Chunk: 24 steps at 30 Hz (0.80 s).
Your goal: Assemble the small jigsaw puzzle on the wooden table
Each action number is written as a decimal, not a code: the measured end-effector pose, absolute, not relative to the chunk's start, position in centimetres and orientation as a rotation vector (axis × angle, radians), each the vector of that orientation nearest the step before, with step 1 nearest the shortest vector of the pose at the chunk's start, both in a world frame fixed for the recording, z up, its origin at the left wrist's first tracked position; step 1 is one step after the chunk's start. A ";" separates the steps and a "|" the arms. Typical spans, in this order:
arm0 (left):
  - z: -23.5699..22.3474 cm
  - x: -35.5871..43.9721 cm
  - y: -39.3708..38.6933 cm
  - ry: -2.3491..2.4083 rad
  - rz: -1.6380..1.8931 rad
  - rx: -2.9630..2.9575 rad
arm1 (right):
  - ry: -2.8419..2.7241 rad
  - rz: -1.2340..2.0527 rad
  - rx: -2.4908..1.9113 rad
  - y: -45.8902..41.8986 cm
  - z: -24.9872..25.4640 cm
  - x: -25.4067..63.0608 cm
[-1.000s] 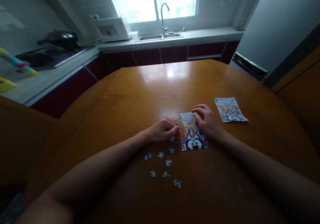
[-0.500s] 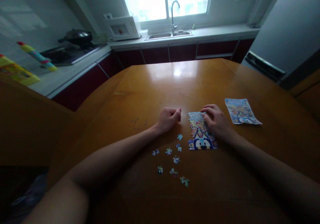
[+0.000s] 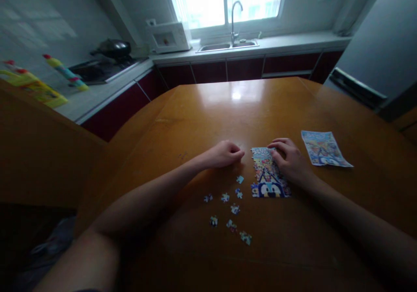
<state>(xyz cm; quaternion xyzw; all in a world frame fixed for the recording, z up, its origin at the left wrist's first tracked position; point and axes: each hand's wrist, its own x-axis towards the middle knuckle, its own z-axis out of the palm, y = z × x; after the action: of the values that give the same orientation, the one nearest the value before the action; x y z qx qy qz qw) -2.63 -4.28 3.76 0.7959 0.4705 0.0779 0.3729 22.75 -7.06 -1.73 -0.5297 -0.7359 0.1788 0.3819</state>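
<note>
A partly assembled jigsaw puzzle (image 3: 269,177) lies flat on the wooden table, with a blue cartoon dog's face at its near end. My right hand (image 3: 289,161) rests at its upper right edge, thumb and fingers apart, covering part of that side. Just left of the puzzle's top, my left hand (image 3: 226,154) is closed, its fingertips pressed together; whether a piece is between them is hidden. Several loose puzzle pieces (image 3: 235,208) are scattered below it, among them a light blue piece (image 3: 240,179) near the puzzle's left edge.
To the right of the puzzle lies a creased reference picture sheet (image 3: 325,148). The wooden table (image 3: 202,118) reaches toward a counter with a sink (image 3: 215,47), a microwave (image 3: 169,38) and a wok (image 3: 114,48). Yellow bottles (image 3: 42,90) stand at the left.
My left hand has turned and come a little closer to the puzzle's upper left side. My right hand stays at the puzzle. The whole view has shifted slightly.
</note>
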 end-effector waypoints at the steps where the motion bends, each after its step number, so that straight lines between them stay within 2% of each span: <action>1: 4.1 -2.9 -4.3 1.190 0.121 2.061 | -1.878 0.457 -1.349 -7.0 -1.7 22.8; 14: 8.7 -5.7 -6.0 0.962 -0.542 2.327 | -1.882 0.444 -1.350 -7.0 -1.9 22.7; 24: 9.3 -4.5 -11.2 1.206 -0.866 2.571 | -1.878 0.445 -1.363 -6.9 -1.9 22.7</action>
<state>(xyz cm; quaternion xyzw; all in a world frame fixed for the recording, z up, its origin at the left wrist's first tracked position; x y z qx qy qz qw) -4.48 -11.18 9.33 0.8628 0.4048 -0.2905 0.0863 22.72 -6.91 -1.92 -0.5338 -0.7353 0.1741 0.3796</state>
